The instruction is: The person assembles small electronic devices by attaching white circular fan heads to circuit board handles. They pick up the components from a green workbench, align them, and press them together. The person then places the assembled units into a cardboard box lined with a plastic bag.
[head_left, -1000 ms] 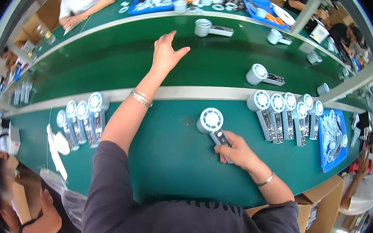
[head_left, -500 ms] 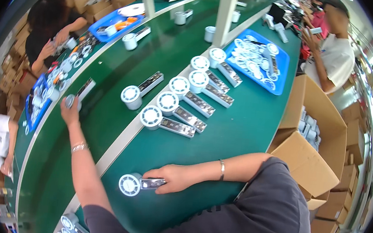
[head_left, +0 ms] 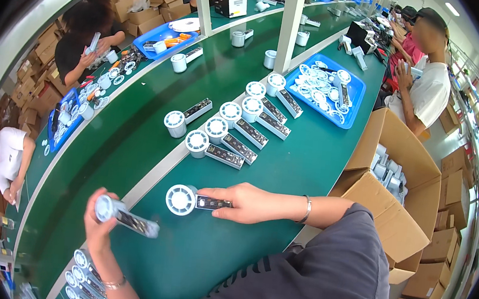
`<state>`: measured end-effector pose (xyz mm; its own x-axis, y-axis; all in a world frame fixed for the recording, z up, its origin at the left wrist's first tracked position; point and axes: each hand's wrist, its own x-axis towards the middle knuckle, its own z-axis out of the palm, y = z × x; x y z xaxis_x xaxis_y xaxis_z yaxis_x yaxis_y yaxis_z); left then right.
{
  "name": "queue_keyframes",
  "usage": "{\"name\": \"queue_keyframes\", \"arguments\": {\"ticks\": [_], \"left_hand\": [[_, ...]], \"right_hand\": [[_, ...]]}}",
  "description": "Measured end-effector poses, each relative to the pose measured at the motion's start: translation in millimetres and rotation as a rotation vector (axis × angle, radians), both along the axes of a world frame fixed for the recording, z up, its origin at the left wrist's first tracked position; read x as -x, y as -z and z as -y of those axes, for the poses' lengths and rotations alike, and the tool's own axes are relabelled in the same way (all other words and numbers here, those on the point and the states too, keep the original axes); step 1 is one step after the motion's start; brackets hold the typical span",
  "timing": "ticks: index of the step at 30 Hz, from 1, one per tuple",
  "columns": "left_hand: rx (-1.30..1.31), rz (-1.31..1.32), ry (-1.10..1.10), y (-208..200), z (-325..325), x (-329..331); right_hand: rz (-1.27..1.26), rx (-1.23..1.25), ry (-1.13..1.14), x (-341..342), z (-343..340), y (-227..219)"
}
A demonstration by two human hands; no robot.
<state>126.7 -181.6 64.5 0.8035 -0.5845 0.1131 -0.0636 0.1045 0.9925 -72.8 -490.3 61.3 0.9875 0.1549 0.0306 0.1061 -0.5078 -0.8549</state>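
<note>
My left hand grips a light grey plastic housing by its round head, raised over the divider strip. A circuit board shows along its handle; motion blurs it a little. My right hand has its fingers around the handle of a second such housing, which lies on the green table with its white slotted ring facing up. Beyond my right hand stands a group of similar housings, heads toward the strip and handles angled right. One more housing rests on the green belt just left of them.
A blue tray of white rings sits at the far right. An open cardboard box of grey housings stands beside the table. More housings lie at the lower left. A metal post rises beyond. Co-workers sit along both sides.
My left hand has lifted a housing off the belt and brought it back toward me. My right hand and its housing have shifted slightly farther away. Housings on the belt have moved.
</note>
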Motion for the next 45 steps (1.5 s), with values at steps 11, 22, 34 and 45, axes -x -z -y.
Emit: {"name": "queue_keyframes", "arguments": {"ticks": [11,22,34,45], "left_hand": [[-0.35,0.209,0.188,36.5,-1.1,93.0],[-0.297,0.151,0.321,56.9,-6.8,90.5],[-0.282,0.087,0.294,58.2,-16.6,93.1],[-0.223,0.103,0.332,65.2,-13.7,91.7]], "right_hand": [[0.448,-0.129,0.097,23.3,-14.1,-29.1],[-0.284,0.199,0.017,17.8,-15.1,2.2],[0.762,-0.175,0.1,9.1,-42.3,-65.8],[0.089,0.182,0.001,13.5,-39.7,-21.5]]}}
